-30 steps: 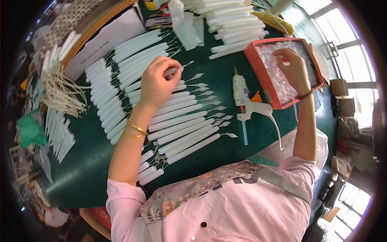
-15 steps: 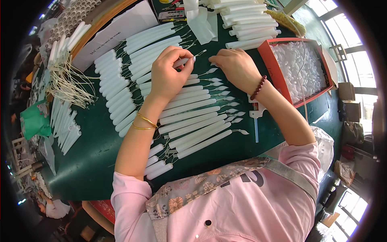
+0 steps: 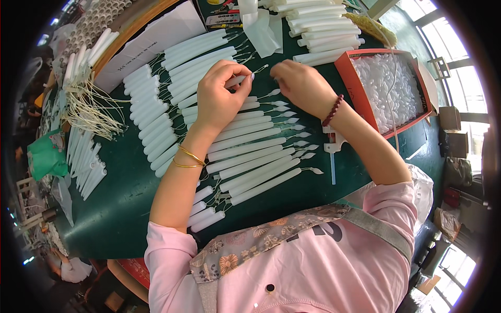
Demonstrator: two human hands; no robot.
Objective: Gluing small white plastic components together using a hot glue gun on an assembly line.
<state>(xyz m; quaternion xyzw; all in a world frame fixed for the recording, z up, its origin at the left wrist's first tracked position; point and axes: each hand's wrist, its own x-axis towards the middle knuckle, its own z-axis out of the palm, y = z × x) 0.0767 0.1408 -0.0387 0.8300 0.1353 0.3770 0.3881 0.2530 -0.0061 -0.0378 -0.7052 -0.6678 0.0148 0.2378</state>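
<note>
My left hand (image 3: 222, 94) pinches a white LED taper candle (image 3: 235, 81) near its end. A thin wire with a small tip (image 3: 261, 68) sticks out of that candle toward the right. Just right of the tip, apart from it, my right hand (image 3: 305, 86) is curled with its fingers together. What it holds, if anything, is hidden and slightly blurred. Below both hands lies a row of white candles (image 3: 263, 179), most ending in a clear flame-shaped cap (image 3: 314, 170) on the right.
An orange-red box (image 3: 360, 96) full of clear flame caps (image 3: 389, 86) stands at the right. A glue gun (image 3: 333, 145) lies near my right forearm. More white candles (image 3: 151, 115) lie to the left, and white tubes (image 3: 323, 28) are stacked at the back. Loose wires (image 3: 91, 112) hang at the left.
My right hand has shifted slightly and its fingers have curled in, a little up from where they were. The left hand keeps its hold on the candle.
</note>
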